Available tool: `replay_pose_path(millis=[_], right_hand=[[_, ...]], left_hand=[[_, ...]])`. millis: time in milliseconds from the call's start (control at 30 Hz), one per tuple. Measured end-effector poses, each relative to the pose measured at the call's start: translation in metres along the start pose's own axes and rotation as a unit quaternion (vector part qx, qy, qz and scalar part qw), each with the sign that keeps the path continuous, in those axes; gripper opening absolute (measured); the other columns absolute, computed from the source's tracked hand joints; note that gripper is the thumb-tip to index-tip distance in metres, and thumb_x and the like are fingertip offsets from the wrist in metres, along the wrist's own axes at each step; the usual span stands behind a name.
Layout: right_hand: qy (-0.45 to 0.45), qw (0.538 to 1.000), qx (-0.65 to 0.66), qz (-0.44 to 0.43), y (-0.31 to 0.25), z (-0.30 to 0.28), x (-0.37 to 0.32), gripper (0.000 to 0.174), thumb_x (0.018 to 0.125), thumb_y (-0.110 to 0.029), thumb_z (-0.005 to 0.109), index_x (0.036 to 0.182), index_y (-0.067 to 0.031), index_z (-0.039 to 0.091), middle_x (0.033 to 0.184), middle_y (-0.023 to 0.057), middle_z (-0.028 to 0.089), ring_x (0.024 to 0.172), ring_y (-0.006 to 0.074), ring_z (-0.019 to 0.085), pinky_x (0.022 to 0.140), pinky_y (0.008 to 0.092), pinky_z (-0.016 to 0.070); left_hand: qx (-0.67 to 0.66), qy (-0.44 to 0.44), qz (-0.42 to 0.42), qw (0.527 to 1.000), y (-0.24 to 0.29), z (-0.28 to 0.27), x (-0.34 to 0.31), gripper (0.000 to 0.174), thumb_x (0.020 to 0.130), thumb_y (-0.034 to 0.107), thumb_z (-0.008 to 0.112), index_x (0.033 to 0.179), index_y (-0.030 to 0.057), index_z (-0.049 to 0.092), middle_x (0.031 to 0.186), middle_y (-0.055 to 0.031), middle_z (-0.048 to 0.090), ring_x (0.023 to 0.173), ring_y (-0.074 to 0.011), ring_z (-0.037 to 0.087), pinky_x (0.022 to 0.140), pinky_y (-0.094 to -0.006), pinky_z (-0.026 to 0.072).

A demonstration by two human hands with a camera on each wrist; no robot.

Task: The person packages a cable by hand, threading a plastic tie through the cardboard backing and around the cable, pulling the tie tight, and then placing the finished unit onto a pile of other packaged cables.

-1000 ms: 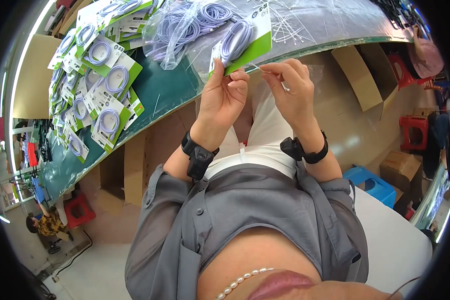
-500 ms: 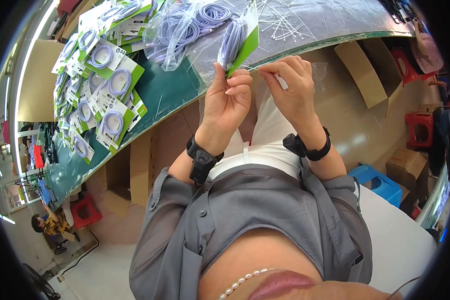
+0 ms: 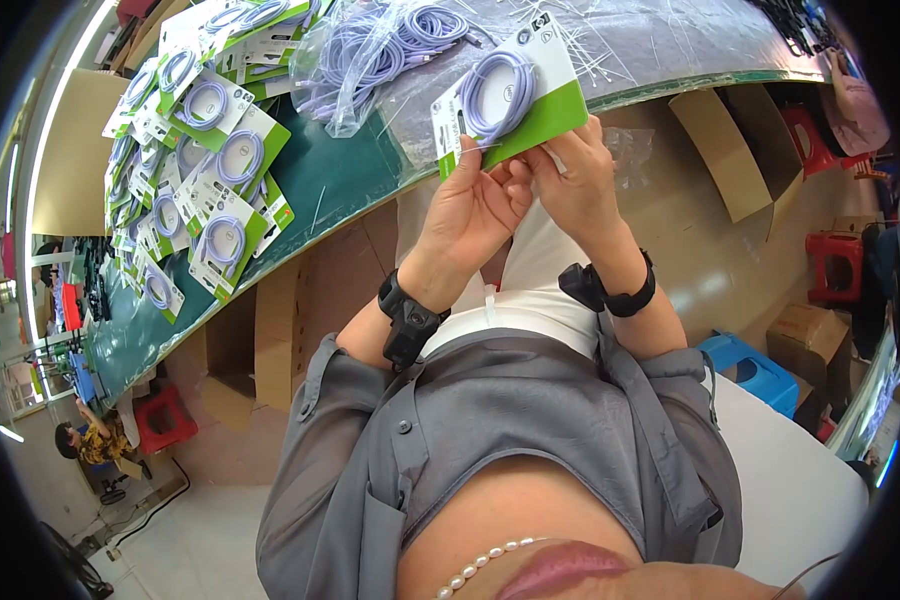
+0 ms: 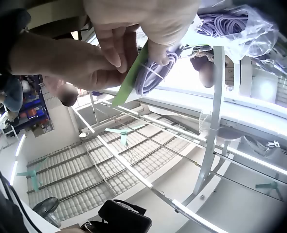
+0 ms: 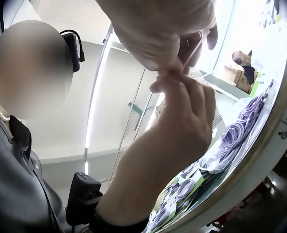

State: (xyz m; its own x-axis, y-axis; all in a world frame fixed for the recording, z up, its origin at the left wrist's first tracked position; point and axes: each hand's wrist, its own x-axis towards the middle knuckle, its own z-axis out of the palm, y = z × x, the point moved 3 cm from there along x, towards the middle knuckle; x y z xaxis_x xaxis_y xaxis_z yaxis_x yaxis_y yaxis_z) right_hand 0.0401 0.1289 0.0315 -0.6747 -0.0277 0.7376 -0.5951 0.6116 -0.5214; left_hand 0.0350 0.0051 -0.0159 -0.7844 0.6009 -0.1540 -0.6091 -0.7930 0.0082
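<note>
A white and green retail card (image 3: 560,75) carries a coiled lilac cable (image 3: 497,95), facing up at the table's edge. My left hand (image 3: 478,208) grips its lower edge, thumb in front and fingers curled behind. My right hand (image 3: 582,185) is at the card's lower right, its fingertips close to the left fingers and partly hidden behind the card. In the right wrist view, a thin white cable tie (image 5: 194,52) runs between the right hand's fingers towards the left fingertips. The left wrist view shows a thin white strip (image 4: 153,71) across the coil.
Many carded cables (image 3: 206,105) are heaped on the green table (image 3: 320,175) to the left. Behind the held card lie a clear plastic bag (image 3: 345,95) of loose coiled cables and scattered white cable ties (image 3: 602,62). A cardboard box (image 3: 720,150) stands on the floor at right.
The card turned from edge-on to face up and tipped to the right. My right hand, pinching a cable tie apart from the card before, has closed in beside my left hand.
</note>
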Motion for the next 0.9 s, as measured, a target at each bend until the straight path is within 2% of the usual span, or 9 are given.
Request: replay_pose_path(millis=[67,167,200,300,367,433,567,733,900], right_hand=[[-0.010,1.000,0.021,0.001,0.006,0.002,-0.005,0.015,0.071,-0.004,0.068,0.084,-0.0101,0.064,0.080,0.0030,0.059,0.077,0.0234,0.055,0.075,0.0329,0.0381],[-0.020,0.981,0.123,0.147,0.025,0.007,-0.027,0.016,0.074,-0.003,0.066,0.089,-0.0084,0.063,0.084,0.0045,0.060,0.081,0.0259,0.055,0.077,0.0350,0.0383],[-0.024,0.982,0.121,0.146,0.027,0.002,-0.030,0.016,0.074,-0.003,0.066,0.089,-0.0084,0.063,0.084,0.0045,0.060,0.081,0.0259,0.055,0.077,0.0350,0.0383],[0.000,0.992,-0.108,0.062,0.007,-0.018,-0.028,0.027,0.071,0.001,0.069,0.096,-0.0066,0.063,0.088,0.0086,0.061,0.081,0.0273,0.057,0.073,0.0361,0.0427],[-0.005,0.992,-0.127,0.010,-0.007,-0.023,-0.026,0.026,0.071,-0.001,0.069,0.095,-0.0079,0.063,0.087,0.0068,0.060,0.081,0.0250,0.056,0.074,0.0349,0.0410],[-0.013,0.982,-0.169,-0.086,-0.023,-0.028,-0.026,0.024,0.070,-0.004,0.070,0.092,-0.0103,0.063,0.084,0.0030,0.059,0.080,0.0204,0.055,0.075,0.0326,0.0377],[-0.018,0.968,-0.203,-0.146,-0.028,-0.021,-0.014,0.019,0.071,-0.008,0.069,0.089,-0.0127,0.063,0.083,-0.0006,0.057,0.080,0.0156,0.052,0.077,0.0305,0.0326],[0.021,0.974,-0.161,-0.157,-0.029,-0.017,-0.020,0.012,0.076,-0.010,0.066,0.086,-0.0118,0.061,0.089,-0.0011,0.059,0.082,0.0165,0.051,0.078,0.0312,0.0319],[0.009,0.982,-0.160,-0.097,-0.035,-0.017,-0.016,0.009,0.079,-0.008,0.062,0.086,-0.0111,0.057,0.092,-0.0002,0.061,0.080,0.0180,0.050,0.076,0.0319,0.0311]], left_hand=[[0.053,0.037,-0.007,0.998,0.006,-0.005,-0.002,0.031,0.091,0.027,0.057,0.111,0.0041,0.053,0.101,-0.0090,0.061,0.089,-0.0214,0.061,0.070,-0.0269,0.0527],[0.100,0.063,0.015,0.993,0.006,-0.010,0.000,0.027,0.091,0.023,0.057,0.111,0.0054,0.054,0.105,-0.0090,0.062,0.093,-0.0228,0.063,0.075,-0.0298,0.0545],[0.126,0.069,0.042,0.989,0.007,-0.011,0.001,0.025,0.092,0.022,0.056,0.110,0.0055,0.054,0.104,-0.0083,0.062,0.094,-0.0224,0.063,0.076,-0.0306,0.0547],[0.178,0.068,0.097,0.977,0.011,-0.010,0.001,0.021,0.092,0.018,0.056,0.109,0.0058,0.055,0.104,-0.0073,0.062,0.094,-0.0211,0.063,0.077,-0.0309,0.0547],[0.227,0.057,0.152,0.960,0.015,-0.010,0.000,0.019,0.092,0.015,0.056,0.109,0.0062,0.056,0.103,-0.0066,0.063,0.093,-0.0192,0.062,0.078,-0.0300,0.0541],[0.226,0.046,0.148,0.962,0.008,-0.011,-0.001,0.019,0.092,0.014,0.057,0.109,0.0061,0.056,0.103,-0.0062,0.063,0.093,-0.0185,0.062,0.078,-0.0299,0.0538],[0.230,0.011,0.143,0.963,0.000,-0.007,-0.002,0.020,0.091,0.012,0.057,0.110,0.0059,0.056,0.103,-0.0052,0.063,0.092,-0.0170,0.062,0.079,-0.0295,0.0531],[0.281,0.005,0.171,0.944,-0.002,-0.006,-0.012,0.021,0.091,0.009,0.057,0.112,0.0052,0.057,0.104,-0.0053,0.063,0.093,-0.0166,0.062,0.080,-0.0301,0.0526],[0.364,-0.032,0.215,0.906,0.000,-0.002,-0.012,0.026,0.092,0.006,0.053,0.118,0.0051,0.052,0.109,-0.0058,0.060,0.097,-0.0163,0.060,0.085,-0.0331,0.0511]])
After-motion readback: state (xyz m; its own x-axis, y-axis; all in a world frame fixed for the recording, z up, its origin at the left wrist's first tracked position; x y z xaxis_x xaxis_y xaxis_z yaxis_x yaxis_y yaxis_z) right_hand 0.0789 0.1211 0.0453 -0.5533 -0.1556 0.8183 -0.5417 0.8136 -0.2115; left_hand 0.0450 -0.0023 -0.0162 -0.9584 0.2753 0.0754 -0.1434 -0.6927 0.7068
